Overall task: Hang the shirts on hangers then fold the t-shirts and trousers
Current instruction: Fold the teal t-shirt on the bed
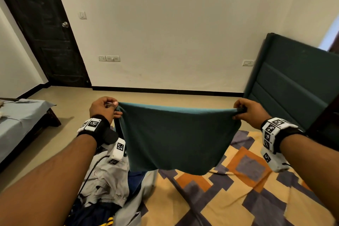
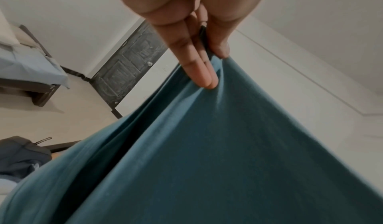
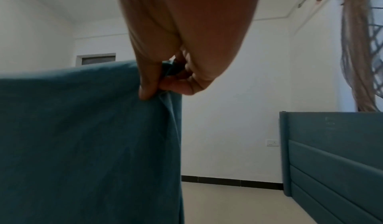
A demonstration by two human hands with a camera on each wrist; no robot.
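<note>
Two hands hold one teal t-shirt (image 1: pixel 179 137) stretched in the air over the patterned bedspread (image 1: pixel 238 189). The left hand (image 1: pixel 104 108) pinches its upper left corner between thumb and fingers; the right hand (image 1: pixel 246 112) is clenched around the upper right corner. One heap of grey and navy clothes (image 1: pixel 106 185) lies below the left wrist. Beyond stand one padded headboard (image 1: pixel 293 82) and one dark door (image 1: pixel 45 29).

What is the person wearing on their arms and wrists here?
Both forearms are bare, no sleeves. The left wrist and right wrist each carry a black strap fitted with white blocks printed with black-and-white square markers. A thin black cable runs from the left unit.
</note>
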